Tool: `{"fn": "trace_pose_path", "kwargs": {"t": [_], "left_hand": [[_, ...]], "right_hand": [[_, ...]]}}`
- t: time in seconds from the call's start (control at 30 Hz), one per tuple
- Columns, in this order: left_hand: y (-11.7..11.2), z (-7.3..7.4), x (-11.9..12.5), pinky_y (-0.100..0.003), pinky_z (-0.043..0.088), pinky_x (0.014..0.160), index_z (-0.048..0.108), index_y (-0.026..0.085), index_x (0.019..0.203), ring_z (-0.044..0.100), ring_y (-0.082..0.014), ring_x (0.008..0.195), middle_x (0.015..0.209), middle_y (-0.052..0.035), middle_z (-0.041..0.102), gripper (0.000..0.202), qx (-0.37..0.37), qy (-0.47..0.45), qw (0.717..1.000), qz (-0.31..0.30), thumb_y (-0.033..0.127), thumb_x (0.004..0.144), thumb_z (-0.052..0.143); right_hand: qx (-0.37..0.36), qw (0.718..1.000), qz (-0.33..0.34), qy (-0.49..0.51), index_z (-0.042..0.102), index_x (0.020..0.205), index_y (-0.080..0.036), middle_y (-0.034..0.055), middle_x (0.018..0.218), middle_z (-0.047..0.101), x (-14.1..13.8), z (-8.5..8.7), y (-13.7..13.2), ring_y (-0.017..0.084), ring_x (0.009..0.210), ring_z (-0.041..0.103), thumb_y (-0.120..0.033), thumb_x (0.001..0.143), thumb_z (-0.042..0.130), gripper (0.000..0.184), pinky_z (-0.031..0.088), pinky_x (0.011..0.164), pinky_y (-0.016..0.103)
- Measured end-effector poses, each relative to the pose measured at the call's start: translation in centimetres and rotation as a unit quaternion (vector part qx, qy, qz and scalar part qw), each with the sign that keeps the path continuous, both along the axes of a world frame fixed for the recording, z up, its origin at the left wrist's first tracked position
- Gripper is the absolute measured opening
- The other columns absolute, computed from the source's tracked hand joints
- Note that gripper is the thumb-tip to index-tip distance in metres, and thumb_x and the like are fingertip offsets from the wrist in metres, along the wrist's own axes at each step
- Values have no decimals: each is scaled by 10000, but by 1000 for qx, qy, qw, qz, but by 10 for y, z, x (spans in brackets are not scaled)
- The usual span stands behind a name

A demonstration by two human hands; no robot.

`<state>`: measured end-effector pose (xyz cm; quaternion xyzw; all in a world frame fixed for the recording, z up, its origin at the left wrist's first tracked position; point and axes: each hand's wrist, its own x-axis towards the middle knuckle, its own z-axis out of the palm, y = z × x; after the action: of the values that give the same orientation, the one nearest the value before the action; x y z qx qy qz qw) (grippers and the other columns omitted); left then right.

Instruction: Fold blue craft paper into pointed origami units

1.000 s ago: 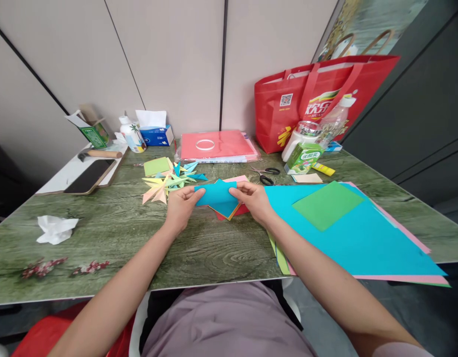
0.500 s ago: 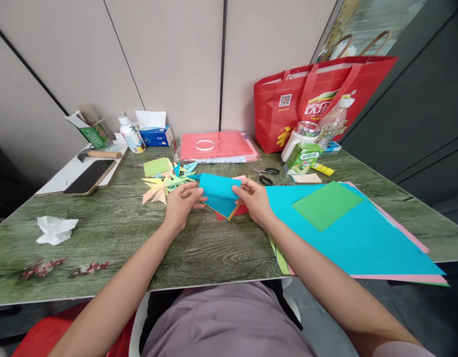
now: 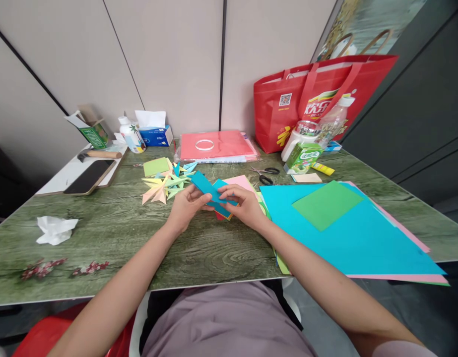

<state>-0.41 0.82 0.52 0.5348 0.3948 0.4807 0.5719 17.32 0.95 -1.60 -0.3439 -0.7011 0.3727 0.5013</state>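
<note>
A folded blue sheet of paper (image 3: 203, 183), now a narrow strip, is tilted between my two hands. My left hand (image 3: 187, 207) pinches its lower edge between thumb and fingers. At its right end, my right hand (image 3: 243, 202) has its thumb below and fingers curled over the paper. Beneath it lie small colored sheets, among them a pink sheet (image 3: 242, 182), partly covered by my right hand. Just left of the strip rests a heap of folded paper pieces (image 3: 165, 186) in yellow, green, peach and blue.
Large blue sheets (image 3: 348, 243) with a green square (image 3: 327, 205) on top lie at right. Scissors (image 3: 266, 176), a juice box (image 3: 304, 157) and a red bag (image 3: 277, 114) stand behind. At left are a phone (image 3: 89, 177), hammer (image 3: 98, 154) and crumpled tissue (image 3: 56, 229).
The blue paper has gone from a wider, level piece to a narrow tilted strip. My hands have come closer together, and more of the pink sheet shows.
</note>
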Motion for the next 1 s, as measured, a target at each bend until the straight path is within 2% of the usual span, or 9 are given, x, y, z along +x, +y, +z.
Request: {"fn": "trace_pose_path", "kwargs": {"t": [0.17, 0.27, 0.4, 0.57, 0.87, 1.0], "left_hand": [[0, 1, -1, -338, 560, 656, 569, 151, 982, 649, -207, 779, 944, -88, 678, 395, 9, -5, 1000, -2, 342, 660, 695], [1, 1, -1, -349, 557, 663, 573, 144, 985, 641, -215, 807, 973, -97, 670, 401, 11, -10, 1000, -8, 321, 651, 706], [0, 0, 0, -343, 547, 671, 586, 136, 998, 632, -230, 846, 1001, -102, 663, 451, 2, -1, 1000, -23, 305, 609, 737], [-2, 0, 3, -346, 535, 705, 602, 126, 920, 626, -239, 864, 967, -97, 666, 402, 18, 29, 999, -20, 283, 583, 754], [-1, -1, 2, -327, 543, 680, 577, 144, 997, 628, -219, 838, 1013, -91, 650, 437, 28, 33, 999, -18, 295, 618, 734], [-2, -1, 2, -354, 553, 677, 567, 142, 1006, 631, -225, 825, 1020, -95, 644, 445, 25, 24, 999, -27, 303, 624, 729]], "right_hand": [[11, 1000, 27, 1, 630, 884, -228, 68, 1112, 564, 0, 3, -2, 194, 1075, 530, -322, 643, 715, 272, 501, 861, 331], [7, 1000, 26, -5, 608, 870, -220, 75, 1160, 538, -1, 4, -3, 193, 1082, 524, -355, 658, 705, 270, 492, 869, 332], [17, 999, -8, -26, 550, 928, -212, 73, 1093, 566, -2, 4, -3, 183, 1011, 550, -366, 678, 689, 324, 489, 850, 347], [37, 997, -15, -59, 547, 913, -214, 60, 1041, 575, -3, 3, -4, 187, 993, 545, -373, 661, 700, 334, 495, 810, 335], [-45, 999, 6, 7, 571, 951, -200, 48, 1001, 582, -3, 2, -2, 171, 919, 575, -375, 634, 717, 391, 505, 801, 327], [-83, 996, 16, 27, 579, 980, -199, 55, 1008, 594, -3, 3, -2, 177, 914, 585, -361, 644, 709, 394, 513, 779, 325]]}}
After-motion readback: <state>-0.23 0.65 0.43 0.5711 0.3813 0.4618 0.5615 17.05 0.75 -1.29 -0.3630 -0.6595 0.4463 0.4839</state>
